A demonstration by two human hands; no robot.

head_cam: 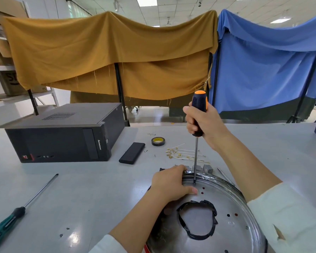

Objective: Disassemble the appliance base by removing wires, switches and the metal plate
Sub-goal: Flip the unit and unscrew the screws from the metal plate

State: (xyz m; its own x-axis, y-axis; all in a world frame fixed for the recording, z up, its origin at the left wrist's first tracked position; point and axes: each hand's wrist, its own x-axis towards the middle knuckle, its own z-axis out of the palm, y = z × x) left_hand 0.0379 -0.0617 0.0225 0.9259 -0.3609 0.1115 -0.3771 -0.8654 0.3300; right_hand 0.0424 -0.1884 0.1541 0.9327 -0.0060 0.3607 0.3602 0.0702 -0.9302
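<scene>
Screwdrivers: two, orange-handled one upright, green-handled one lying flat
Computer case: one
Tape roll: one
Black bar: one
Grey switches: at least two showing
Hands: two

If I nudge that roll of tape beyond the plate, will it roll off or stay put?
The tape roll lies flat on the table, so it would likely slide rather than roll. It looks small and thin, probably light. Tipped on edge, it might roll.
</scene>
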